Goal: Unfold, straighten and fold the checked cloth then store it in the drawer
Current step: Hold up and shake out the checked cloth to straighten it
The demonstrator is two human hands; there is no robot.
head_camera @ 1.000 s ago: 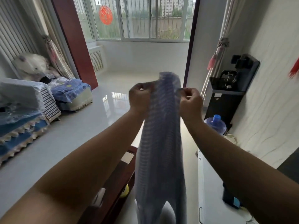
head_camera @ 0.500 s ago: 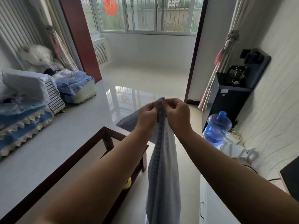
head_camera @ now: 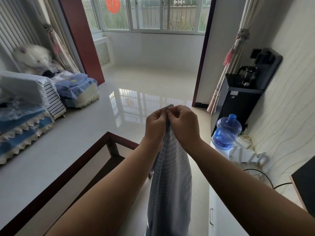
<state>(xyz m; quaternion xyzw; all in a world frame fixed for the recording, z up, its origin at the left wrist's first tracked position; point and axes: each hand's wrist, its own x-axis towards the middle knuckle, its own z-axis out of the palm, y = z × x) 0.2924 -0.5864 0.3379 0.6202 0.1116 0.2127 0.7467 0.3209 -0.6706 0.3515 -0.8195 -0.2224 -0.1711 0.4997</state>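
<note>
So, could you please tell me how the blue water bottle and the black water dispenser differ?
The blue water bottle is translucent, rounded and low; the black water dispenser is opaque, boxy and taller. The bottle sits nearer the person, the dispenser behind it. The dispenser carries a glass kettle; the bottle carries nothing. Both stand along the right wall.

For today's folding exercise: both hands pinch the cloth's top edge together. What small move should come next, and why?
Probably lower it onto the table to fold again. The left hand and right hand pinch the checked cloth at its top, so it hangs doubled, long and narrow.
</note>
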